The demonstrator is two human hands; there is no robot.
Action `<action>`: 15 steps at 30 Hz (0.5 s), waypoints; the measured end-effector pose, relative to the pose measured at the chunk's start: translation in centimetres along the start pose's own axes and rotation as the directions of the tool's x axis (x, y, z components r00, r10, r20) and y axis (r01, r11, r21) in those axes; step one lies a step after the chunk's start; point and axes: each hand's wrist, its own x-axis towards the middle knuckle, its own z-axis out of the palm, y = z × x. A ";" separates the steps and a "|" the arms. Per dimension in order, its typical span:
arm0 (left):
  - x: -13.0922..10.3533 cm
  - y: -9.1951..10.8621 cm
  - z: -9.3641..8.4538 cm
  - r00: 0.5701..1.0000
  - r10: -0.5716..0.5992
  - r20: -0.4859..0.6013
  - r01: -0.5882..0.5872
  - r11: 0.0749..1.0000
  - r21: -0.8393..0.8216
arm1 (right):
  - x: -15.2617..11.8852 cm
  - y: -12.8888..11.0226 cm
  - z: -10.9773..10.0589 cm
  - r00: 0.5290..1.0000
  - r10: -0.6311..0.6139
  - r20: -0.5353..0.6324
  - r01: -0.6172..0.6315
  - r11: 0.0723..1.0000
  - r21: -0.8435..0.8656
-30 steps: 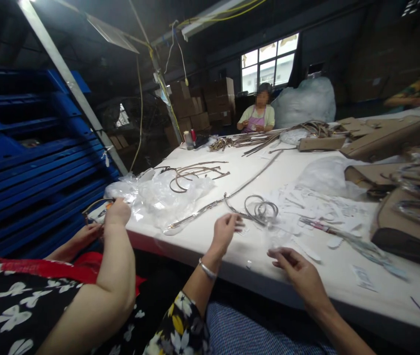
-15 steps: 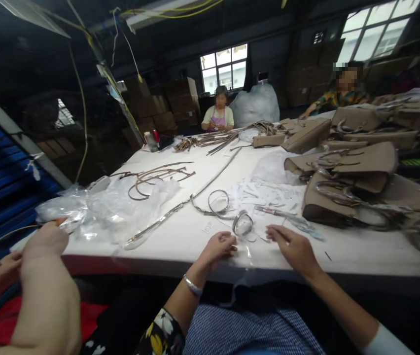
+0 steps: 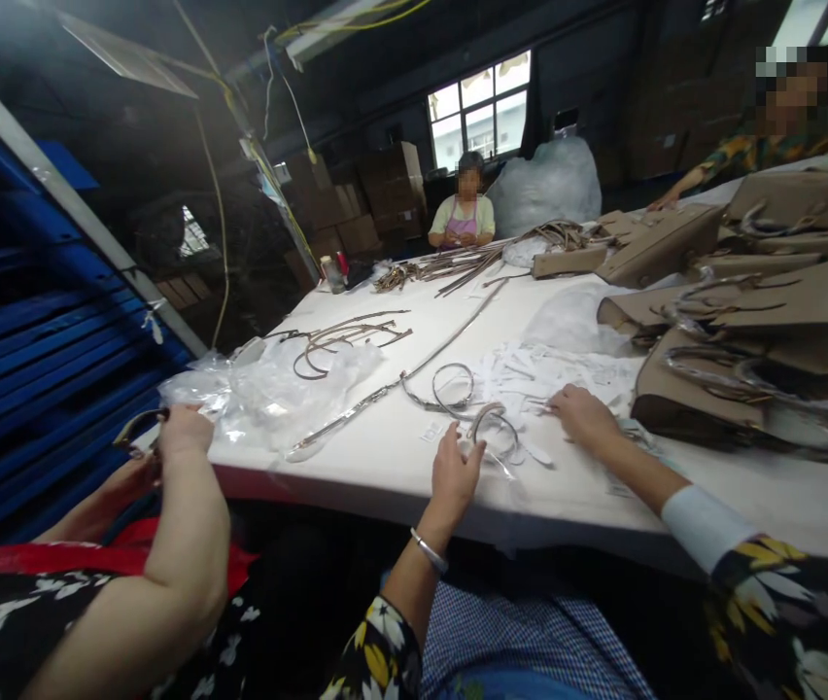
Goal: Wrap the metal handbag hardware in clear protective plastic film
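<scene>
My left hand (image 3: 456,476), with a silver bangle at the wrist, is beside a coiled strap (image 3: 505,428) in clear wrapping near the table's front edge. Its thumb and fingers are apart at the coil's left side. A white tag (image 3: 539,454) lies just right of this coil. My right hand (image 3: 583,418) reaches over the spread of white paper tags (image 3: 512,374), its fingertips pinched together on a tag at the pile's right edge. Behind the coil lies another looped strap (image 3: 452,387). A small printed card (image 3: 431,433) rests left of the coil.
Taupe handbags (image 3: 706,389) are piled on the right. Clear plastic bags (image 3: 260,399) and loose straps (image 3: 356,340) lie on the left. A wrapped long strap (image 3: 345,418) crosses the white table (image 3: 377,462). A co-worker's arm (image 3: 191,515) is close on my left; other people sit across.
My right hand has moved forward from beside the coil to the white tags. My left hand has turned, its fingers now pointing up beside the coil. The view has swung left.
</scene>
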 end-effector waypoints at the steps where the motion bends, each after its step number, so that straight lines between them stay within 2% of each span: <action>1: 0.7 -0.2 -0.2 1.000 0.001 0.002 -0.001 0.999 -0.045 | -0.2 0.0 -0.5 0.999 0.016 -0.028 -0.016 1.000 0.014; 3: 2.3 -0.4 -0.8 1.000 -0.001 0.018 0.002 0.996 -0.095 | -0.8 -0.2 -1.8 0.995 0.046 -0.089 -0.041 0.998 0.054; 5: 3.6 -0.4 -1.2 0.999 0.013 0.040 -0.010 0.997 -0.071 | -1.9 -0.9 -3.2 0.991 0.061 -0.121 -0.049 0.993 0.103; 7: 4.6 -0.3 -1.1 0.995 0.031 0.090 -0.028 0.999 -0.025 | -3.4 -2.1 -4.5 0.992 0.085 -0.090 -0.061 0.968 0.244; 8: 5.0 -0.2 -0.9 0.992 0.032 0.121 -0.031 0.999 -0.006 | -4.3 -3.0 -4.9 0.993 0.108 -0.051 -0.081 0.924 0.373; 9: 5.2 0.0 -0.7 0.989 0.027 0.146 -0.029 1.000 0.010 | -5.3 -3.9 -5.3 0.993 0.121 -0.005 -0.101 0.852 0.514; 11: 5.6 0.2 -0.1 0.985 0.009 0.173 -0.014 1.000 0.027 | -7.3 -5.9 -5.6 0.991 0.100 0.089 -0.133 0.650 0.748; 13: 6.0 0.4 0.3 0.983 -0.014 0.185 0.011 1.000 0.019 | -9.0 -8.0 -5.5 0.984 0.023 0.174 -0.165 0.457 0.874; 15: 6.4 0.6 0.1 0.978 -0.037 0.204 0.042 0.999 -0.020 | -10.2 -9.9 -5.3 0.968 -0.076 0.237 -0.202 0.315 0.927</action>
